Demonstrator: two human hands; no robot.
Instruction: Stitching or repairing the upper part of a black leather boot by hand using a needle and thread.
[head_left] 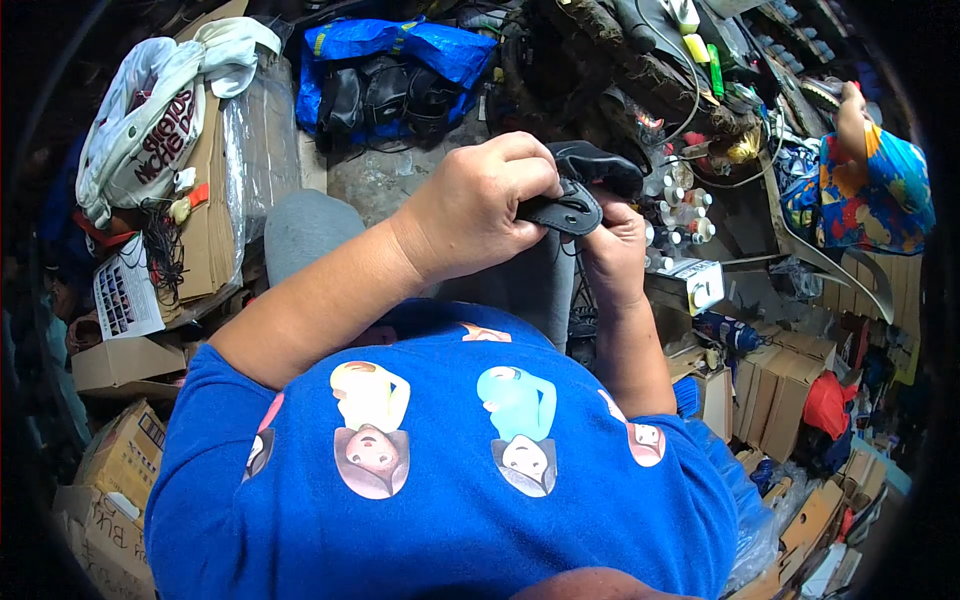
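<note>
In front of my chest, between both hands, is a black leather shoe [604,166]. A rounded flap [566,214] with a small metal-rimmed hole sticks out of it toward me. My left hand [490,195] is closed, its thumb and fingers pinching the edge of the flap from the left. From the right, my right hand [615,250] wraps round the underside of the shoe; some of its fingers are hidden behind the leather. A thin dark thread hangs beneath the flap. Whether either hand also holds a small tool I cannot tell.
A blue bag [400,45] holding black shoes lies ahead. At left, a white cloth bag [150,110] tops flattened cardboard [208,240]. Small bottles [690,215] and a white box [693,284] stand at right. Another person's patterned clothing [890,195] shows far right.
</note>
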